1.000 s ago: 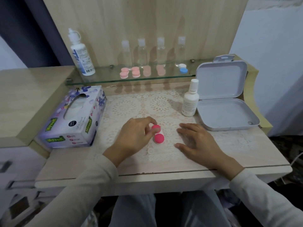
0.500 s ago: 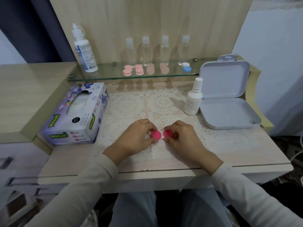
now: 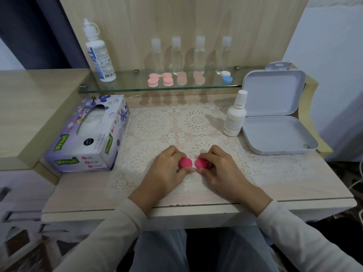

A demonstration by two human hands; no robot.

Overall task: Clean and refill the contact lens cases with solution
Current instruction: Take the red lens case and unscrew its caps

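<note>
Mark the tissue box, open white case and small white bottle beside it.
Purple floral tissue box (image 3: 92, 138), head view, top face.
Open white plastic case (image 3: 275, 132), head view, tray floor.
Small white plastic bottle (image 3: 232, 124), head view, label.

Pale wood bench (image 3: 290, 185). Behind it: wood-grain back panel (image 3: 196, 18) carrying a glass shelf (image 3: 125, 84). Right of bench: white wall (image 3: 326, 48). Behind-left: dark surface (image 3: 37, 34), possibly a curtain. Lower left: drawers (image 3: 21, 195), blurred.

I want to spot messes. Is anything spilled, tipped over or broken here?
Nothing stands out. The solution bottle and small white bottle stand upright, no puddle shows on the lace mat, and the white box just lies open. The left hand and right hand hold the pink lens case.
</note>
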